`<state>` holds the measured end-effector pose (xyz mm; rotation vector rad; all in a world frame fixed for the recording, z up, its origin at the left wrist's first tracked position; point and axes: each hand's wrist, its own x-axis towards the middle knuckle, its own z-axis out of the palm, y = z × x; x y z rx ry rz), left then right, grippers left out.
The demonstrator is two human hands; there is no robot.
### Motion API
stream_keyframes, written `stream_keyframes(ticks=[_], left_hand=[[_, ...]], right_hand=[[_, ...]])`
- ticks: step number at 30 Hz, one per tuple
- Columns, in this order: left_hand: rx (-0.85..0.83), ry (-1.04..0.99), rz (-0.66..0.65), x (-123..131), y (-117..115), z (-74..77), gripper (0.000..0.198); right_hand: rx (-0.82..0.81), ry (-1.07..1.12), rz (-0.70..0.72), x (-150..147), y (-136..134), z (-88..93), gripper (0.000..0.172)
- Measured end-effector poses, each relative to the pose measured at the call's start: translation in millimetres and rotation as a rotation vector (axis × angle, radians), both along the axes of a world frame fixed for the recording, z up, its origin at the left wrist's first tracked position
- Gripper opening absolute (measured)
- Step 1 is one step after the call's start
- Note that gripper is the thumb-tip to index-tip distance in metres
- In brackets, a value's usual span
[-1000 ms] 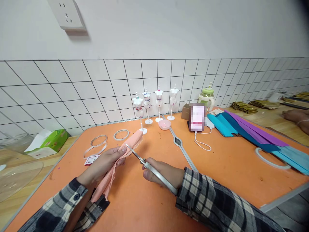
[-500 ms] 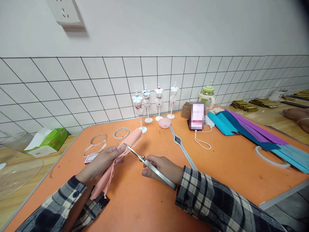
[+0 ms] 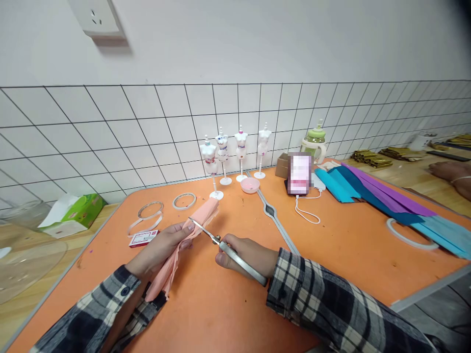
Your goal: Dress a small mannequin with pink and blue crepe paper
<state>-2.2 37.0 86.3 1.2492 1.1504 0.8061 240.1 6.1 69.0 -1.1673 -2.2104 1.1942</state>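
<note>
My left hand (image 3: 170, 245) is closed around the middle of a long folded strip of salmon-pink crepe paper (image 3: 203, 213), which slants up and to the right. The lower end of the paper hangs ragged near my sleeve. In my right hand (image 3: 245, 255) is a pair of scissors (image 3: 235, 256), its handles partly hidden by the fingers. The blades lie against the paper just beside my left thumb; whether they are parted is hard to make out. Both hands are above the orange tabletop (image 3: 209, 314).
Several small white mannequins (image 3: 209, 159) stand at the back by a pink bowl (image 3: 250, 185). Tape rings (image 3: 184, 195) and a small red-and-white box (image 3: 144, 238) lie left. A propped phone (image 3: 299, 174), green-lidded bottle (image 3: 315, 142) and coloured paper sheets (image 3: 386, 193) are right. Another person's hand (image 3: 447, 171) shows far right.
My left hand and the paper have shifted slightly right, showing more of the small box. The scissors stay against the paper near the thumb. The view has tilted a little.
</note>
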Motion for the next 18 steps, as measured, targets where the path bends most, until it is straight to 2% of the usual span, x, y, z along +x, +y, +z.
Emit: stream_keyframes(ticks=[8, 18], left_hand=[[-0.033, -0.026, -0.014, -2.4, 2.5, -2.9, 0.042], [-0.028, 0.029, -0.045, -7.8, 2.4, -4.9, 0.043]], right_hand=[[0.025, 0.063, -0.015, 1.2, 3.8, -3.2, 0.048], [0.041, -0.062, -0.013, 2.9, 2.1, 1.1, 0.053]])
